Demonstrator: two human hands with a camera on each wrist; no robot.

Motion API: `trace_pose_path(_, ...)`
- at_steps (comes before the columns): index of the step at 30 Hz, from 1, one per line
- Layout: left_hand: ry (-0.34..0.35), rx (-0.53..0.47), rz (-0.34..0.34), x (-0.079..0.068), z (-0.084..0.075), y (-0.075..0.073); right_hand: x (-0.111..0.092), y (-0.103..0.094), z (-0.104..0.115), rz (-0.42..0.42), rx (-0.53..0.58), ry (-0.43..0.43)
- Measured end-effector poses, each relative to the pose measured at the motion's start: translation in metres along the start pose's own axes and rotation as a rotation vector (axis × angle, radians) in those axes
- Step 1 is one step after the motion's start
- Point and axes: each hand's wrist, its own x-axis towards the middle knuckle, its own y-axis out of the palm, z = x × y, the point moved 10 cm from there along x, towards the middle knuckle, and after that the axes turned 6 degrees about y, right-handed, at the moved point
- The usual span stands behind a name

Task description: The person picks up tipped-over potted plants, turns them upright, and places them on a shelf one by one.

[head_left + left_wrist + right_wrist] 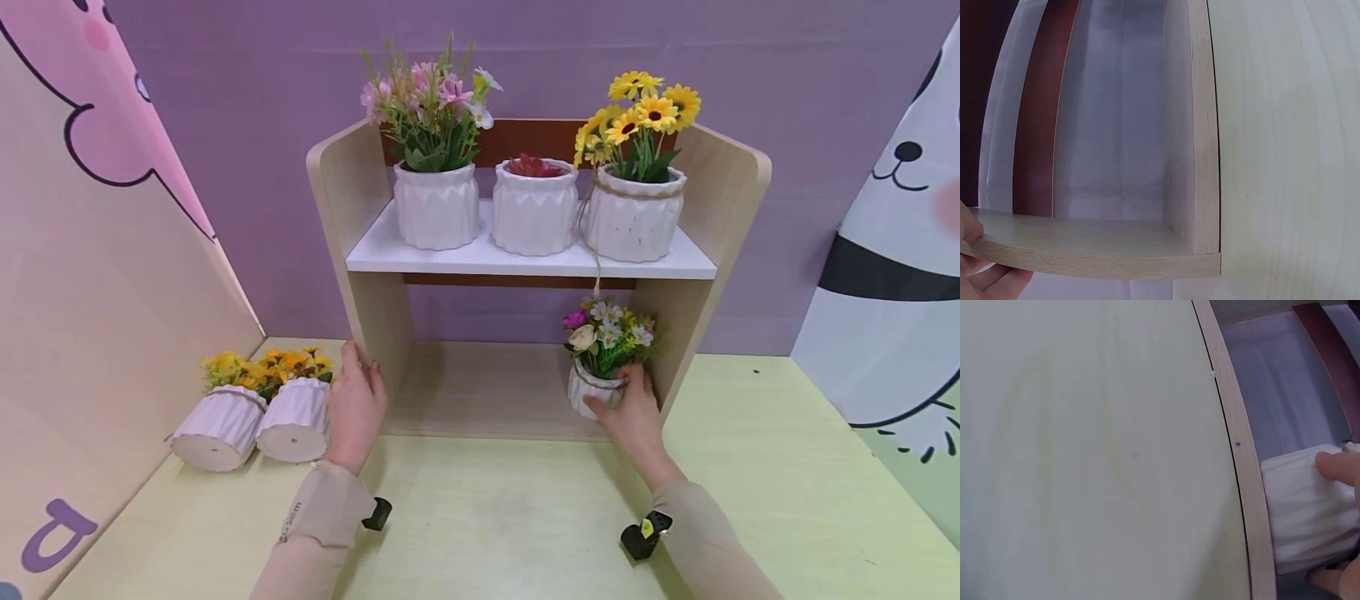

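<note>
My right hand [636, 423] grips a white ribbed flower pot [581, 395] of mixed white, cream and magenta flowers, tied with twine. This pot stands at the right end of the lower compartment, beside the side panel. In the right wrist view the thumb and fingers lie on either side of the pot [1307, 512]. My left hand [356, 418] holds the left side panel [1104, 264] of the small wooden shelf [532, 265], its thumb on one face and its fingers on the other in the left wrist view.
On the upper board stand three white pots: pink flowers [437, 204], a red succulent [534, 212] and yellow daisies [636, 218] with dangling twine. Two pots of yellow and orange flowers [221, 425] lie tipped on the table [495, 517] left of the shelf. Printed panels flank the table.
</note>
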Motion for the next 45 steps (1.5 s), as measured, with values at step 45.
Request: trace_pose_path(45, -0.125, 0.242, 0.065, -0.004, 0.052, -0.050, 0.044, -0.220, 0.133, -0.619, 0.185, -0.203)
